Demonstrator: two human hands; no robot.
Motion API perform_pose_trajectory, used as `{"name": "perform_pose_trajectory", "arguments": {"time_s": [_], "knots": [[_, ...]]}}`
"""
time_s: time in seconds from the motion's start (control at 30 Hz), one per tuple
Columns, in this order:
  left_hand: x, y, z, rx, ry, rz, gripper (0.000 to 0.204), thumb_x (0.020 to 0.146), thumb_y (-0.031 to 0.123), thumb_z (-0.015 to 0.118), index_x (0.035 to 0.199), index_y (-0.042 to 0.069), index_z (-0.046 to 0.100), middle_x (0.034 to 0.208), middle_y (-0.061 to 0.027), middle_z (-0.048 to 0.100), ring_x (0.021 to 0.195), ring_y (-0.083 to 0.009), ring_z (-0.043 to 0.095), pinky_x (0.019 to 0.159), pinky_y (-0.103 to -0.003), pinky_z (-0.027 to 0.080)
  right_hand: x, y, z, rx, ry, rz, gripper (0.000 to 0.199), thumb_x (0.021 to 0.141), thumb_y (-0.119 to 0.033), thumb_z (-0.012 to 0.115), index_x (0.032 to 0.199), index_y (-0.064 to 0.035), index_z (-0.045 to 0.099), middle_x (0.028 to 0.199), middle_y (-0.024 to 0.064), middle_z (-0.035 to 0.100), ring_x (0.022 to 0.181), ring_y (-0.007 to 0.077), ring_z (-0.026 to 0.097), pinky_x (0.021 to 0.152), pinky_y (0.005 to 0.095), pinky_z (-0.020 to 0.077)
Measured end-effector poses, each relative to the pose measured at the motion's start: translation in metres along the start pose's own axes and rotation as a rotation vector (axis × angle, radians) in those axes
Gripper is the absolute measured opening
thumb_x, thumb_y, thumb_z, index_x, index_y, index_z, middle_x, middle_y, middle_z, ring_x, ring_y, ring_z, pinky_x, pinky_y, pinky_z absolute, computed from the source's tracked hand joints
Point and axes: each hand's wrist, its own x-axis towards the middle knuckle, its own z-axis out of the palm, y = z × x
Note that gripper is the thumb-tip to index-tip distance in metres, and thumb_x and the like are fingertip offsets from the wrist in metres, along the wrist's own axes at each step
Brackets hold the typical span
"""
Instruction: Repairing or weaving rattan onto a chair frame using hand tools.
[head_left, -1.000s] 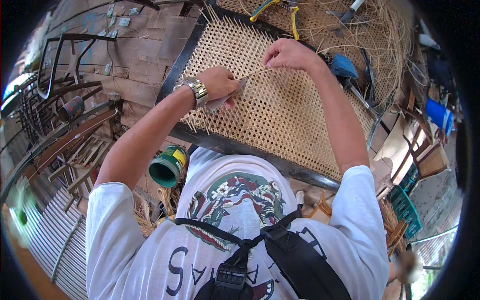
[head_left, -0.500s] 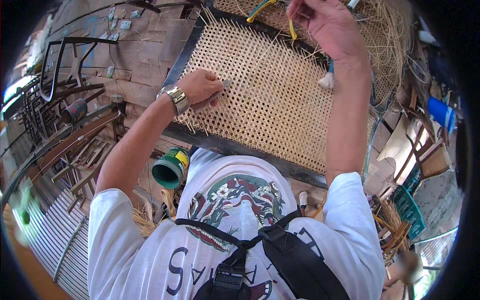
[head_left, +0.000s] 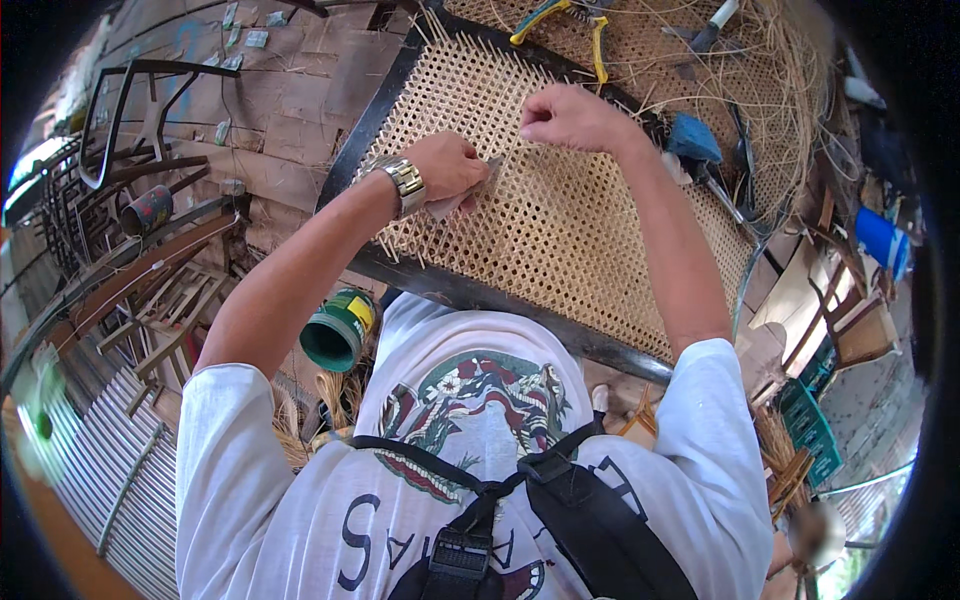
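Note:
A woven cane panel (head_left: 540,240) in a dark frame lies across my lap, with loose strand ends sticking up along its far and left edges. Over its left half, my left hand (head_left: 445,165), with a metal watch on the wrist, is closed around a small pointed tool (head_left: 493,167). The tool's slim tip points right, and a pale flat part shows under the fingers. My right hand (head_left: 570,118) is just to the right, above the far part of the weave. Its fingers are pinched together; whatever they hold is too small to make out.
Beyond the panel lie yellow-handled pliers (head_left: 600,50), a hammer (head_left: 708,30), a blue block (head_left: 695,138) and loose cane strands (head_left: 780,90) on more woven cane. A green can (head_left: 335,335) stands by my left leg. Dark chair frames (head_left: 150,110) are at far left.
My right hand has come down and left from the far right to the weave near my left hand. My left hand has shifted slightly right with the tool. The panel has turned a little.

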Motion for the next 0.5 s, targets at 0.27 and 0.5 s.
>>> {"name": "perform_pose_trajectory", "arguments": {"time_s": [0.27,0.5], "knots": [[0.011,0.010,-0.007,0.064,-0.044,-0.022,0.037,0.091,0.036,0.058,0.084,0.002,0.070,0.067,-0.0068,0.070,0.051,-0.0132,0.063,0.048,-0.029,0.047,-0.006,-0.004,-0.003,-0.028,0.076,-0.007,0.018,0.079,-0.019,0.071,0.087,-0.0025,0.071,0.073,0.0044,0.066,0.068,0.0109,0.061,0.063,0.0281,0.0492],[0.035,0.018,-0.014,0.001,-0.241,-0.060,0.034,0.088,0.026,0.064,0.065,0.001,0.064,0.062,-0.0091,0.067,0.036,-0.0120,0.048,0.035,-0.031,0.036,0.004,-0.003,-0.011,-0.074,0.037,-0.087,0.018,0.078,-0.017,0.071,0.085,-0.0006,0.069,0.073,0.0059,0.065,0.066,0.0125,0.060,0.062,0.0290,0.0488]]}}
